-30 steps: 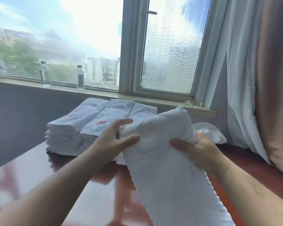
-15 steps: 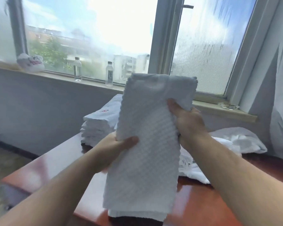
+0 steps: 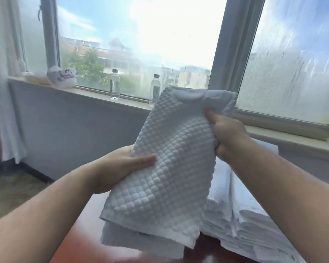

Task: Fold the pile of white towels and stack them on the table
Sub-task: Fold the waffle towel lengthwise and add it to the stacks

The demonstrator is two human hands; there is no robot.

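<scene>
- The towel (image 3: 171,168), which a second ago lay stretched low between the hands, is now lifted upright in front of the window, doubled over at its top edge so two layers hang down.
- The right hand (image 3: 228,133) has climbed from the towel's side to its upper right corner, where it clutches a bunched handful, thumb pressed into the cloth.
- The left hand (image 3: 122,168) has dropped to the towel's left edge at mid-height; its thumb lies across the front and its fingers go behind, pinching the fabric.
- The view has swung left: the stack (image 3: 254,230) of folded towels, earlier on the left, now sits low on the right, partly behind the right forearm, on the table (image 3: 80,242).
- The towel hangs in the air above the table's near edge, just left of the stack, its lower hem not touching the wood.
- Judgement: the long fold looks done, so a further fold or a laying onto the stack likely comes next.
- The bottles (image 3: 114,84) stand on the sill, well apart from the work.
</scene>
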